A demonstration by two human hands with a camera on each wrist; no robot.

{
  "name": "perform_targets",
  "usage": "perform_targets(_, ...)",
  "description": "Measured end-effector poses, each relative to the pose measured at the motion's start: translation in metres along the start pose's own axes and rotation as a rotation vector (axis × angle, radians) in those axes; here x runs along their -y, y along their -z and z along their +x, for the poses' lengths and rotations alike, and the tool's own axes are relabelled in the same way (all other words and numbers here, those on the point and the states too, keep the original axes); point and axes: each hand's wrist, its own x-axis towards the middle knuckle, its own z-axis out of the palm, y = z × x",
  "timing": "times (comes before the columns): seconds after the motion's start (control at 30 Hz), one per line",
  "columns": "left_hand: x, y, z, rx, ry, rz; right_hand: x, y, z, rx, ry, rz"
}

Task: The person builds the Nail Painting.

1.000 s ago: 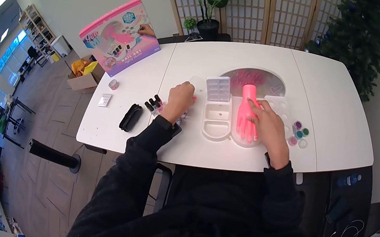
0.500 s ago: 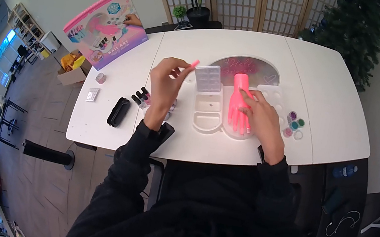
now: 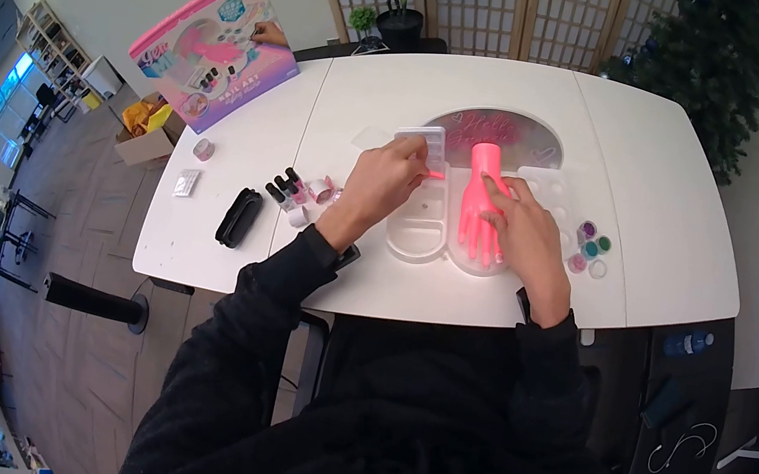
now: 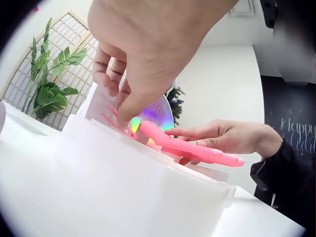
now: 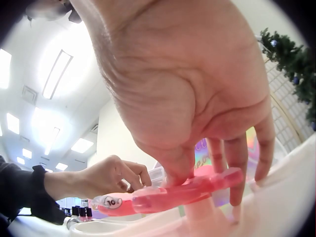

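Observation:
My left hand (image 3: 376, 188) pinches slim pink tweezers (image 3: 434, 175) by the raised lid (image 3: 433, 144) of a white tray (image 3: 445, 239). In the left wrist view their two thin prongs (image 4: 109, 118) show below the thumb, low over the tray wall. On the tray's right part lies a pink model hand (image 3: 479, 202), its fingers toward me. My right hand (image 3: 531, 239) holds this model hand from the right, thumb pressed against it and fingers reaching past it. In the right wrist view a round label marked 10 (image 5: 112, 201) shows near the left fingers.
Nail polish bottles (image 3: 286, 186) with black caps and small jars (image 3: 320, 191) stand left of the tray. A black case (image 3: 240, 218) lies farther left. Small colored pots (image 3: 586, 248) sit at right. A mirror (image 3: 504, 135) rises behind the tray; the nail art box (image 3: 215, 56) stands back left.
My left hand came up from beside the bottles with the pink tweezers, then moved right and down to the tray's left compartments. My right hand has stayed on the model hand.

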Motion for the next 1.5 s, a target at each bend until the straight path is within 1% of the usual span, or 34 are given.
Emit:
perform_targets(0.07,-0.001,0.001,0.000,0.072,0.021,0.058,0.001,0.000,-0.001,0.004,0.002,-0.009)
perform_targets(0.2,0.001,0.001,-0.001,0.093,0.001,0.089,0.002,0.001,0.000,0.016,-0.002,0.002)
perform_targets(0.27,0.001,0.010,0.000,0.011,0.037,0.067,0.001,0.001,0.000,0.021,-0.006,0.001)
perform_targets(0.3,0.003,0.015,-0.001,0.012,0.036,0.066,0.001,0.000,0.000,0.011,0.002,-0.003)
perform_targets(0.37,0.009,0.024,-0.003,-0.068,0.163,0.060,-0.002,-0.003,-0.001,0.003,0.007,-0.005)
perform_targets(0.43,0.014,0.024,-0.007,-0.071,0.163,0.036,-0.009,-0.011,0.000,-0.129,0.121,-0.071)
perform_targets(0.5,0.017,0.023,-0.013,0.001,0.059,-0.053,-0.011,-0.013,-0.001,-0.133,0.129,-0.057)
perform_targets(0.53,0.013,0.023,-0.016,0.000,0.060,-0.051,-0.011,-0.013,0.000,-0.140,0.133,-0.044)
perform_targets(0.6,0.005,0.021,-0.022,0.142,0.129,-0.026,-0.009,-0.012,-0.001,-0.130,0.124,-0.041)
perform_targets(0.73,0.010,0.015,-0.026,0.093,0.091,-0.050,-0.010,-0.013,0.000,-0.131,0.127,-0.041)
perform_targets(0.8,0.004,0.019,-0.023,0.070,0.014,-0.128,-0.010,-0.013,0.000,-0.131,0.129,-0.046)
perform_targets(0.87,0.004,0.015,-0.024,0.092,0.009,-0.113,-0.005,-0.009,0.000,-0.132,0.130,-0.050)
perform_targets(0.9,0.005,0.013,-0.024,0.118,-0.001,-0.099,-0.001,-0.005,0.000,-0.063,0.069,-0.029)
perform_targets(0.93,0.006,0.012,-0.025,0.117,-0.001,-0.099,0.001,-0.001,-0.001,0.005,0.005,-0.009)
perform_targets(1.03,0.006,0.010,-0.026,0.123,-0.001,-0.105,-0.001,-0.003,0.000,0.007,0.010,0.004)
perform_targets(1.07,0.005,0.011,-0.026,0.160,0.045,-0.068,-0.003,-0.005,0.000,0.008,0.009,0.003)
perform_targets(1.1,0.005,0.013,-0.026,0.196,0.091,-0.030,-0.006,-0.008,-0.001,-0.059,0.065,-0.020)
perform_targets(1.13,0.005,0.014,-0.026,0.197,0.092,-0.031,-0.007,-0.010,-0.001,-0.125,0.122,-0.043)
perform_targets(1.2,0.005,0.017,-0.026,0.221,0.136,-0.044,-0.009,-0.012,0.000,-0.131,0.128,-0.051)
perform_targets(1.43,0.009,0.023,-0.024,0.202,0.090,-0.057,-0.010,-0.014,0.000,-0.128,0.123,-0.061)
perform_targets(1.5,0.014,0.028,-0.021,0.100,0.148,-0.050,-0.011,-0.014,0.001,-0.128,0.125,-0.061)
